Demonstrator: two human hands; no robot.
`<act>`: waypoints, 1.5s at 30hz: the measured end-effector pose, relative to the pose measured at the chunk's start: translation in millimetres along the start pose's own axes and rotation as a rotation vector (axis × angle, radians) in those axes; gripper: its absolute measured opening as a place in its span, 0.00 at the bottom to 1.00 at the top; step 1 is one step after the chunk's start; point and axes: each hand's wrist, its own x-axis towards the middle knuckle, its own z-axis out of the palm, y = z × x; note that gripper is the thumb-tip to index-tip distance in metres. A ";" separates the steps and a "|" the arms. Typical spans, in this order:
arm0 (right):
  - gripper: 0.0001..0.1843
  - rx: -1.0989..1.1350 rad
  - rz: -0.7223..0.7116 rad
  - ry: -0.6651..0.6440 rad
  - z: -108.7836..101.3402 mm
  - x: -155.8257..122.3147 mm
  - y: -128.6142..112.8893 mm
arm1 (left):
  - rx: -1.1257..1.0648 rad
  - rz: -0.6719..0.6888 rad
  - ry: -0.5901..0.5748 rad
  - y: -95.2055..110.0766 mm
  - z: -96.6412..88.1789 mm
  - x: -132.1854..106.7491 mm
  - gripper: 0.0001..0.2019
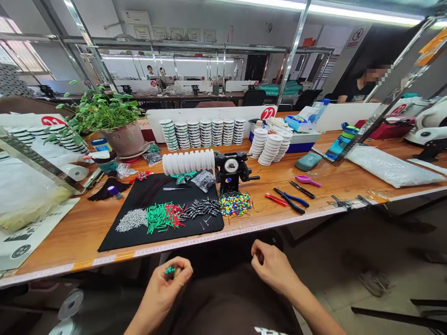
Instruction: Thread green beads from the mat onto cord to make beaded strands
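Note:
My left hand (165, 284) is above my lap, in front of the table edge, with its fingers curled round a small green beaded piece (170, 270). My right hand (274, 265) hovers apart from it, further right, thumb and fingers closed together; anything in them is too small or hidden to make out. Beyond the hands lies a black mat (115, 239) bearing piles of silver beads (131, 220), green tube pieces (156, 217), red pieces (173, 215) and black pieces (202, 208). Multicoloured beads (235, 204) lie at the mat's right edge.
A hand-cranked winder (230, 170) carries a row of white spools (188, 163). To the right lie blue-handled pliers (293, 199), a red marker-like stick (275, 200) and a pink scoop (308, 180). A potted plant (124, 138) stands back left. Another person (359, 88) sits far right.

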 end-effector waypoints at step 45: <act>0.09 0.530 -0.121 -0.169 31.6 -10.3 -75.1 | -0.045 -0.013 -0.112 -5.9 43.0 -5.6 0.19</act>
